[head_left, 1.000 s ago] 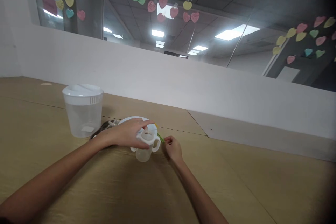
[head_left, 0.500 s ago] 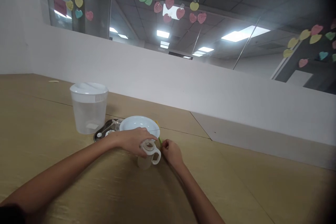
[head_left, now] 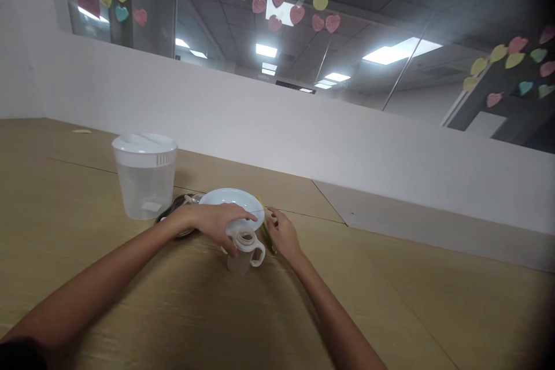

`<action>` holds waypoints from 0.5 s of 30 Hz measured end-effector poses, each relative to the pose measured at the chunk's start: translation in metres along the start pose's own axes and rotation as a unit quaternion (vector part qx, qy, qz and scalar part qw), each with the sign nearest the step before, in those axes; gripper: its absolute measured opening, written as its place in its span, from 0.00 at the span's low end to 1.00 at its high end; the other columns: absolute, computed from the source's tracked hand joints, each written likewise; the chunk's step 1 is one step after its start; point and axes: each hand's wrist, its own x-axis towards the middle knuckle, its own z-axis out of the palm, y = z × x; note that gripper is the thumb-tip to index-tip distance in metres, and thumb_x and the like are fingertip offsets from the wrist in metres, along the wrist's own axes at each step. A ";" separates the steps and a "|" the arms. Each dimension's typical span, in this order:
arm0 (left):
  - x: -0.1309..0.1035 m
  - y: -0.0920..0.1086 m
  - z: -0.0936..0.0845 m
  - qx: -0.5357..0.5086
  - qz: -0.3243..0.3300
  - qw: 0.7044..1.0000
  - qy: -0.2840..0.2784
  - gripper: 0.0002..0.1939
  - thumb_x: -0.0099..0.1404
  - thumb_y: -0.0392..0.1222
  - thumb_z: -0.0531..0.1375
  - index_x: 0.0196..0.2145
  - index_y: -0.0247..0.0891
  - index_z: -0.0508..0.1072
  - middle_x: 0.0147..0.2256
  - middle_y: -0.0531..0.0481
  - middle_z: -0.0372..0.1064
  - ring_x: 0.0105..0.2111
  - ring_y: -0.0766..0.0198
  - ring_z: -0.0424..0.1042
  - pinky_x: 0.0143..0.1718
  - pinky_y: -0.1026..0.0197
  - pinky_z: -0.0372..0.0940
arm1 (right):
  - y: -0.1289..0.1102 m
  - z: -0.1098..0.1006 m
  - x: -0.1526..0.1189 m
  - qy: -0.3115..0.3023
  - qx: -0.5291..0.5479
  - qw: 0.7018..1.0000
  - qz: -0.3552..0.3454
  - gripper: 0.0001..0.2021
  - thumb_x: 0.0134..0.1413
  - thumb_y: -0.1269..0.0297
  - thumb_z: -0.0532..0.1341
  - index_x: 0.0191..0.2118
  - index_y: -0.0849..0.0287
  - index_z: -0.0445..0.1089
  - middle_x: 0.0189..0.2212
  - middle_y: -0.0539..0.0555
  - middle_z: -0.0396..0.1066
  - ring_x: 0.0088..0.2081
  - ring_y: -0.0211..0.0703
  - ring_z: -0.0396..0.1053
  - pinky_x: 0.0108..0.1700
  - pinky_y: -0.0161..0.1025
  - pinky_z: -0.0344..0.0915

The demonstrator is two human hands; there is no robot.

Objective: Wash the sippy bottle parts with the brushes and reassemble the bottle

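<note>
A clear cup with two handles (head_left: 240,254) stands upright on the table, its top open. My left hand (head_left: 219,222) is just behind and left of the cup, fingers apart and holding nothing. Behind it is a white bowl (head_left: 232,195). Right of the bowl lies a thin green and yellow item (head_left: 269,238), partly hidden. Beside that item my right hand (head_left: 282,233) is open, with its fingers spread and nothing in them. A dark metal tray (head_left: 170,211) with small clear pieces sits left of the bowl, partly behind my left wrist.
A lidded translucent bucket (head_left: 146,185) stands on the brown table (head_left: 173,312) at the left. The white wall (head_left: 243,118) runs behind the table, below windows with heart-shaped notes. A flat pale piece (head_left: 82,131) lies at the far left.
My left hand has let go of the cup and moved up and left. My right hand has opened, and more of the green and yellow item shows. The view has shifted slightly.
</note>
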 end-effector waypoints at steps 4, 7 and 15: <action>-0.016 -0.039 -0.027 0.011 -0.157 0.987 0.031 0.28 0.55 0.55 0.57 0.52 0.42 0.64 0.53 0.47 0.63 0.50 0.56 0.63 0.47 0.62 0.58 | -0.008 -0.011 0.026 -0.106 -0.031 0.994 -0.013 0.17 0.57 0.64 0.50 0.50 0.58 0.68 0.45 0.55 0.71 0.44 0.42 0.68 0.45 0.35 0.60; -0.023 -0.068 -0.034 0.065 -0.293 0.954 -0.008 0.17 0.52 0.41 0.59 0.40 0.35 0.73 0.42 0.43 0.72 0.40 0.56 0.70 0.39 0.63 0.62 | -0.011 -0.013 0.047 -0.119 -0.043 0.992 0.005 0.12 0.53 0.68 0.54 0.39 0.60 0.73 0.39 0.56 0.74 0.40 0.42 0.70 0.41 0.33 0.61; -0.013 -0.095 -0.005 0.060 -0.415 0.908 -0.004 0.06 0.48 0.30 0.56 0.23 0.26 0.73 0.15 0.39 0.67 0.20 0.56 0.69 0.26 0.59 0.62 | -0.029 -0.011 0.066 -0.097 -0.034 0.993 0.058 0.07 0.36 0.80 0.58 0.19 0.64 0.70 0.18 0.55 0.71 0.25 0.41 0.69 0.29 0.33 0.60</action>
